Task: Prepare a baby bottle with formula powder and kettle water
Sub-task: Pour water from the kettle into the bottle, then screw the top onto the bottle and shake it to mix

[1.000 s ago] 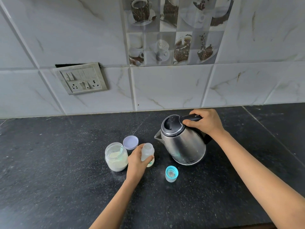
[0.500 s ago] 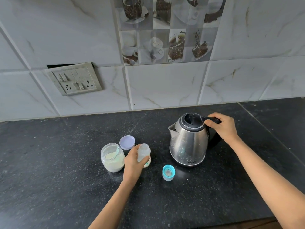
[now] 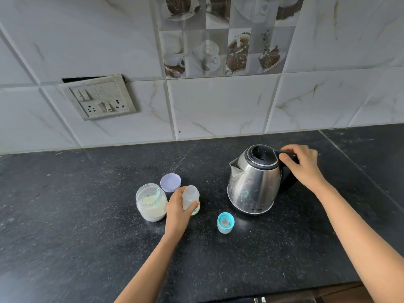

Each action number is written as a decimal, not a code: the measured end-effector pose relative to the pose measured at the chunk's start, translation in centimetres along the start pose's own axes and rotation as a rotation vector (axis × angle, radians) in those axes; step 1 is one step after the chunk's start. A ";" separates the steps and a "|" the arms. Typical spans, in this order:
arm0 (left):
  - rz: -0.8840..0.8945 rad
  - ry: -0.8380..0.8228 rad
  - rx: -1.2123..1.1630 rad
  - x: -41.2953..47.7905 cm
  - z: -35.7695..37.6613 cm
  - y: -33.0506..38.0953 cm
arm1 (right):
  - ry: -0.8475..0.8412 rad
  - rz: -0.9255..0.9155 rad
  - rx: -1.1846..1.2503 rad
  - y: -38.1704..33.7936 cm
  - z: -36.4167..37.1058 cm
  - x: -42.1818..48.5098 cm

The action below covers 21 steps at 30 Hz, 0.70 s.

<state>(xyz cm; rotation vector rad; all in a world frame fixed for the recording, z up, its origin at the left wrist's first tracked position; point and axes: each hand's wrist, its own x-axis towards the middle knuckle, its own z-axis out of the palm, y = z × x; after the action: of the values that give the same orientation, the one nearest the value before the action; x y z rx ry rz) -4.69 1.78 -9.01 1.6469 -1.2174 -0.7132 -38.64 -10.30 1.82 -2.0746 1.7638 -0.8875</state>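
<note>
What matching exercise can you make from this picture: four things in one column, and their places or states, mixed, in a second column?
1. shiny steel kettle with black lid
2. small clear plastic baby bottle
3. round lilac plastic lid
4. clear jar of pale formula powder

A. lies on the black stone counter, behind the jar and bottle
B. gripped by the left hand, no cap on
C. stands open, left of the bottle
D. right hand holds its handle

Pairs: 1-D, 2-B, 3-A, 4-C
</note>
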 end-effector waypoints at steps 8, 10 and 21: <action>-0.021 -0.002 0.000 -0.2 0.1 -0.6 | 0.269 -0.494 0.060 -6.5 5.3 -10.9; -0.016 -0.023 0.008 -0.4 0.0 -0.2 | -0.051 -0.522 0.031 -6.7 7.5 -12.6; 0.122 -0.102 0.177 -6.6 1.2 -2.3 | -0.544 -0.177 -0.017 -6.6 12.3 -13.3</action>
<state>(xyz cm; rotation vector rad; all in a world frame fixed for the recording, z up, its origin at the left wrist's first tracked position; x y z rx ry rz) -7.09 7.73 -12.09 1.6785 -1.4768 -0.6342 -26.86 1.79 -7.54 -2.2302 1.3194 -0.2952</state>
